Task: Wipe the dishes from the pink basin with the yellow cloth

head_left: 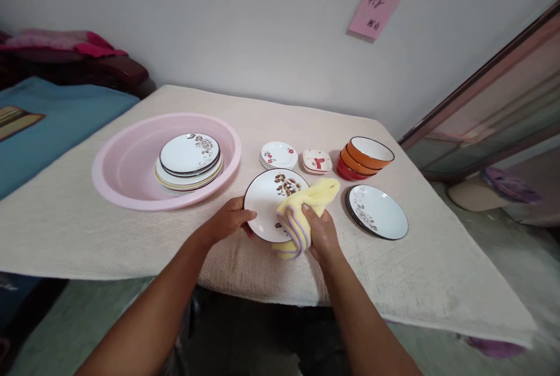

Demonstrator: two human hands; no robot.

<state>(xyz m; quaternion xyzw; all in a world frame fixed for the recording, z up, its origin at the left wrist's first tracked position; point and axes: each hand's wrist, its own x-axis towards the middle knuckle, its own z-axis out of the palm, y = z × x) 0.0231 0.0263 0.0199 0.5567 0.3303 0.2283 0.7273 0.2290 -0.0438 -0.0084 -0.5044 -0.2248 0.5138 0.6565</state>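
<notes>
A white plate (261, 208) with a dark rim and brown flowers is held over the near part of the table. My left hand (233, 217) grips its left edge, thumb on top and fingers underneath. In my right hand (321, 230) is a folded yellow cloth (301, 210) with purple edging, pressed against the plate's right side. The cloth hides part of the plate's face and rim. My right thumb lies on the cloth; the other fingers are mostly hidden.
A pink basin (126, 131) at the left holds stacked plates (186, 154). Behind the held plate are small flowered plates (279, 155) and square dishes (317, 161). Stacked orange and red bowls (363, 157) stand at the right, with dark-rimmed plates (380, 213) nearer. A cream cloth covers the table (144, 242).
</notes>
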